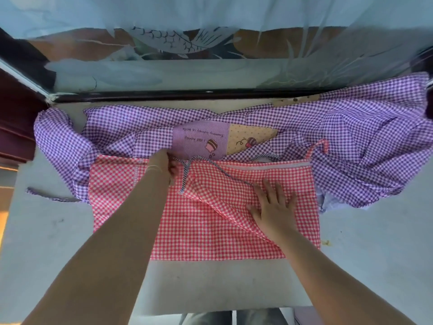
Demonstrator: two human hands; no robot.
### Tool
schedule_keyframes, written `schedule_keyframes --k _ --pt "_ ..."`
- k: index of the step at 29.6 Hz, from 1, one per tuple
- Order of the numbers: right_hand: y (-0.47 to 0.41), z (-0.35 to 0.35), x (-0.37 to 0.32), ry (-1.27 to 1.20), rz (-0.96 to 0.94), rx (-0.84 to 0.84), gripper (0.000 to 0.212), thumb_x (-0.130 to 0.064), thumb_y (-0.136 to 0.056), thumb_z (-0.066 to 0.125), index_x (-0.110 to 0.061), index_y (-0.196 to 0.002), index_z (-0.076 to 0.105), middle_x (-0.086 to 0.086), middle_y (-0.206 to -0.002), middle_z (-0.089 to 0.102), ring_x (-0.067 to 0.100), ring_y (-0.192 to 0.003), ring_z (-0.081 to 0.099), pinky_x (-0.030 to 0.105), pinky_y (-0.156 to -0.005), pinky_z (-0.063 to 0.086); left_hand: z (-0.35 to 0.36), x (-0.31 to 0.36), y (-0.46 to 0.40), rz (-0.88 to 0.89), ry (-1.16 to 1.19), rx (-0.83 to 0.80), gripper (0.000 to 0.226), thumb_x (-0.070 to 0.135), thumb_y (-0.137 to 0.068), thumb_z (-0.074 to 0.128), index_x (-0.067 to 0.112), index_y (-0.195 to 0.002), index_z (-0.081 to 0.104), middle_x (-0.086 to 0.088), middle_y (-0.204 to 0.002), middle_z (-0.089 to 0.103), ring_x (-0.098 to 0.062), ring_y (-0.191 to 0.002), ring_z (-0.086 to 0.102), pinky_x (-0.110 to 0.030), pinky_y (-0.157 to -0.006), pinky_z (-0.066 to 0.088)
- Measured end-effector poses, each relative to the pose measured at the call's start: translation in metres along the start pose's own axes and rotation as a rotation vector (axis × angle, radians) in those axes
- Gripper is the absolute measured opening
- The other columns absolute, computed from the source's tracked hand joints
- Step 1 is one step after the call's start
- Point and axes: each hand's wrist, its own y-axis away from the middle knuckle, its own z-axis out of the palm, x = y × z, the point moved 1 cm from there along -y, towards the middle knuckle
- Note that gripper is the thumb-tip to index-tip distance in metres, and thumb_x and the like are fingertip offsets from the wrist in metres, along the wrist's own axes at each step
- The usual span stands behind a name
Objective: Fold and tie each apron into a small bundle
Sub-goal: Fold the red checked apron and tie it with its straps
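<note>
A red-and-white checked apron (199,226) lies partly folded on the grey table (46,242), with one flap turned over diagonally. A dark striped cord (185,177) runs across its top edge. My left hand (164,167) pinches the apron's top edge by the cord. My right hand (274,205) lies flat with spread fingers on the folded flap. Behind it, a purple-and-white checked apron (363,148) is spread out loose and rumpled, showing a lilac and yellow printed pocket (210,139).
A purple strap (51,195) trails on the table at the left. A glass panel with a fish pattern (168,43) stands along the table's far edge. Dark wooden furniture (14,118) is at the left. The table's near edge runs just above my legs.
</note>
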Motion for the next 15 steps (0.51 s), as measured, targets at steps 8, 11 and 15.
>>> schedule_keyframes --k 8,11,15 --pt "0.001 -0.013 -0.009 -0.019 0.036 -0.045 0.079 -0.076 -0.081 0.001 -0.037 -0.150 -0.005 0.001 -0.161 -0.007 0.035 -0.147 -0.007 0.066 -0.111 -0.006 0.001 -0.013 0.065 0.965 -0.564 0.528 0.049 0.016 -0.093 0.054 0.003 -0.137 0.037 -0.020 -0.144 0.029 -0.025 -0.125 0.037 -0.032 -0.103 0.031" --pt "0.000 -0.022 -0.014 -0.055 0.036 -0.060 0.072 -0.072 -0.088 0.025 -0.038 -0.148 0.004 0.003 -0.160 -0.002 0.037 -0.146 -0.002 0.066 -0.113 0.000 0.024 -0.070 0.083 1.416 -1.117 0.213 0.022 0.023 -0.090 0.055 0.012 -0.107 0.062 -0.009 -0.118 0.056 -0.027 -0.111 0.049 -0.038 -0.098 0.039" --pt "-0.005 -0.030 -0.020 -0.086 0.046 -0.110 0.073 -0.067 -0.089 0.037 -0.037 -0.148 0.005 0.006 -0.160 -0.002 0.042 -0.145 0.000 0.067 -0.112 0.008 0.030 -0.087 0.064 1.259 -1.646 -0.058 0.051 0.049 -0.097 0.024 0.022 -0.123 0.059 -0.001 -0.126 0.060 -0.027 -0.120 0.052 -0.047 -0.106 0.035"
